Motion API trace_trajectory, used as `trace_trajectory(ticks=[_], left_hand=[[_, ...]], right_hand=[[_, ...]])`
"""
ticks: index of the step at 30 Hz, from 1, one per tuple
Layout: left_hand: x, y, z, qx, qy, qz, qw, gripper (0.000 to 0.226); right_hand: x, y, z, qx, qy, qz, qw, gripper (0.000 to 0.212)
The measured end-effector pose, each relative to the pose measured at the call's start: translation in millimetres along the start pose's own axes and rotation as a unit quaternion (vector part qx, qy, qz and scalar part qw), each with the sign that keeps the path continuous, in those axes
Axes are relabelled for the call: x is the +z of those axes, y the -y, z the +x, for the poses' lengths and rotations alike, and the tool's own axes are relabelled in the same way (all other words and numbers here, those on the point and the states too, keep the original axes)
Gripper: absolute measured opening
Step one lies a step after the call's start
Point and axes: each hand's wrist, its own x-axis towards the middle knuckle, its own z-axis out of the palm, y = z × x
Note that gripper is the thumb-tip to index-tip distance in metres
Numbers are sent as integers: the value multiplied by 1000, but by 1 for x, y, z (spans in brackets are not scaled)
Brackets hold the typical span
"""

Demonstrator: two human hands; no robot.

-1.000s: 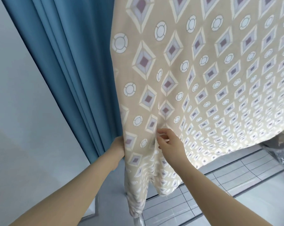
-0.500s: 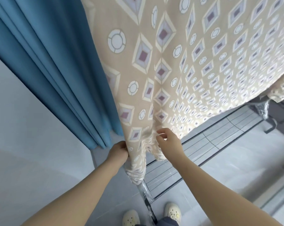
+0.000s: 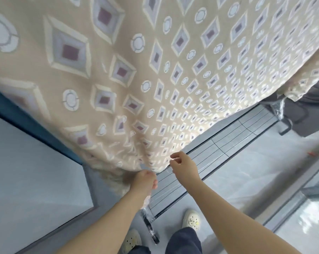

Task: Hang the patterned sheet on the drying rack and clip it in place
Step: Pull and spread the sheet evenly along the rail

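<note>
Right grip (image 3: pixel 184 167) lower, at sheet (image 3: pixel 173 79) hem

Beige sheet (image 3: pixel 173 79) w/ diamond & circle print, lower edge bunched just above wire rack (image 3: pixel 215 153)

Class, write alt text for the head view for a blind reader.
The left hand grips the bunched corner of a hanging beige patterned sheet; the right hand pinches its hem alongside. The rails of the drying rack lie below.
</note>
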Motion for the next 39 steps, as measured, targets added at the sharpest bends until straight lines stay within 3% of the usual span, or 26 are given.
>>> trace_trajectory(ticks=[10,21,28,33,39], left_hand=[[129,-104,-1,118,-2,15,993,9],[262,-186,1,240,83,113,961,12],[331,-274,3,433,67,301,847,11],[395,-343,19,517,31,388,762,21],[474,-414,52,657,-94,490,565,55]], right_hand=[[-142,-18,55,29,-32,64,997,21],[-286,-44,74,43,-171,159,971,14],[-390,-26,107,-52,-283,-22,957,32],[-466,-18,148,-48,-333,-148,930,35],[-548,0,204,-59,-392,-255,882,57]])
